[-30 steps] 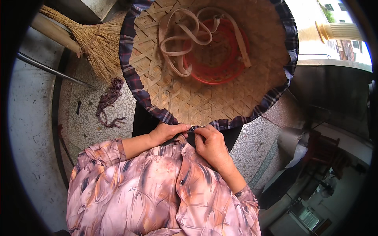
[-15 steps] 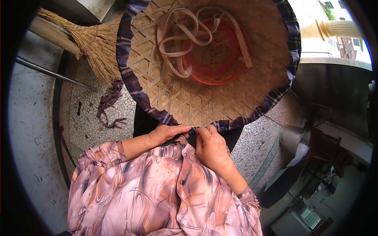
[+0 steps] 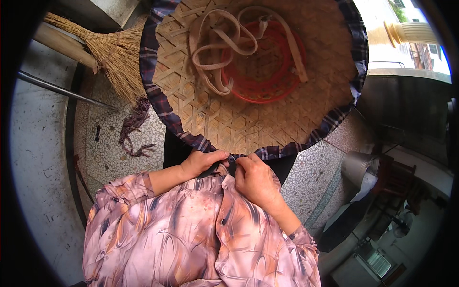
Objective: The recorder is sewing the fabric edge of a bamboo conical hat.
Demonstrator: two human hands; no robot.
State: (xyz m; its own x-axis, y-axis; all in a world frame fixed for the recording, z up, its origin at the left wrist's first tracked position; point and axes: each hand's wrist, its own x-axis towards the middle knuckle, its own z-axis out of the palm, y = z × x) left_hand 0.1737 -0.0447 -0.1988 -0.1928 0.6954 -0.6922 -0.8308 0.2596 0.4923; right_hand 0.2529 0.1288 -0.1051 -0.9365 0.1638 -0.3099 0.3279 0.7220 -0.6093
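In front of me a round woven bamboo hat shows its hollow underside. Dark plaid cloth wraps the rim in gathers. Inside lie a red plastic ring and a pale looped strap. My left hand is closed on the near rim, thumb over the cloth and fingers beneath. Just right of it my right hand makes a pinch by the same edging. A thin, shiny sliver, apparently a needle, shows between the two hands; its ends are hidden.
To the left are a straw broom, a metal rod and a dark purple cloth bundle on the speckled floor. A silver bucket and a dark wooden chair stand at the right.
My right hand has drawn slightly down and left, away from the rim. The left hand keeps its hold, and the hat has barely shifted.
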